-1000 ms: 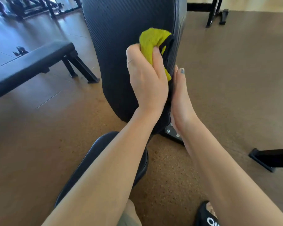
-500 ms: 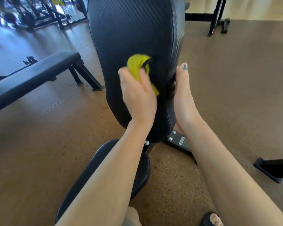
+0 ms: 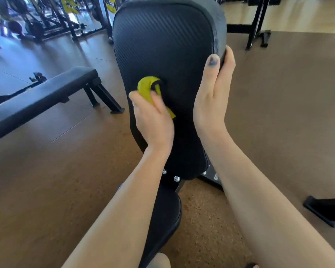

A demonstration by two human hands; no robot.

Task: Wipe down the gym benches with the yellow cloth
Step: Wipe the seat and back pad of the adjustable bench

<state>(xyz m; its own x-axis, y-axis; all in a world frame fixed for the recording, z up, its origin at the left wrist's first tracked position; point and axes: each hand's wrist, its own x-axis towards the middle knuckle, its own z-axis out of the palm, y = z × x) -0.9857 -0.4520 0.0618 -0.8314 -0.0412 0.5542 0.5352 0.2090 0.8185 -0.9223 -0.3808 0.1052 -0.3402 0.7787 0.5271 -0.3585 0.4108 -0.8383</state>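
Note:
A black padded backrest of an incline bench stands upright in front of me, with its seat pad below between my forearms. My left hand is shut on the bunched yellow cloth and presses it against the left middle of the backrest. My right hand grips the backrest's right edge, thumb on the front face and fingers wrapped behind it.
A flat black bench stands to the left on the brown floor. A black frame foot lies at the right. More racks and machines fill the far left, and a black stand is behind the backrest.
My left hand with the cloth has slid down and leftward across the backrest. My right hand has shifted up along the right edge and closed on it. The view has tilted up.

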